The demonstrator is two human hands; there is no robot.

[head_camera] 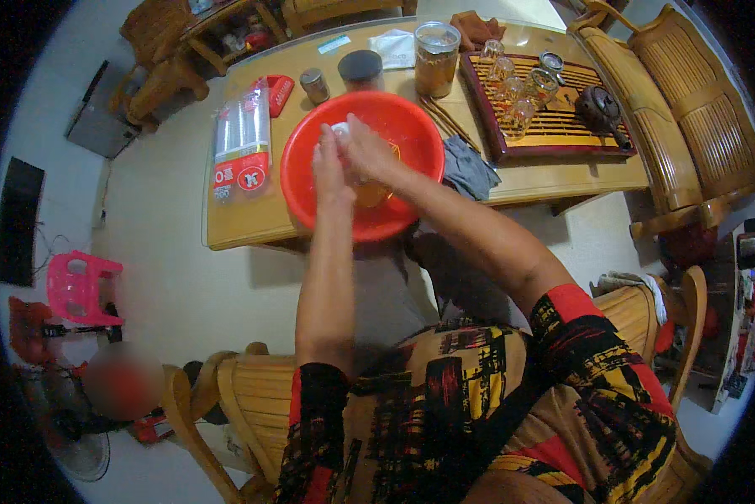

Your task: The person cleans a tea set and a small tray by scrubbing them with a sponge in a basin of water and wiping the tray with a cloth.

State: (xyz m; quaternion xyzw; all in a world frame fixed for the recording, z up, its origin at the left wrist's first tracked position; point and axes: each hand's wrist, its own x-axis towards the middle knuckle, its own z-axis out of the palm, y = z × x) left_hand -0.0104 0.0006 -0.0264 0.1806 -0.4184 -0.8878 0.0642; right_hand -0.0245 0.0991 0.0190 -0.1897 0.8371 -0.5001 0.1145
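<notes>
Over a red plastic basin (295, 200) at the table's near edge, both my hands are brought together. A small white object (340, 130), possibly a cup, shows between their fingers; most of it is hidden. My left hand (330, 169) presses its fingers against the object's left side. From the right, my right hand (368, 150) wraps around it. Below the hands, the basin's bottom looks wet, with a yellowish patch that I cannot make out.
Left of the basin lies a plastic-wrapped pack (242, 148). Behind are a dark-lidded jar (361, 68), a small jar (315, 86) and a clear container of brown contents (437, 66). On the right, a grey cloth (470, 169) lies by chopsticks (450, 120) and a tea tray (506, 150) with glasses and a teapot (599, 108).
</notes>
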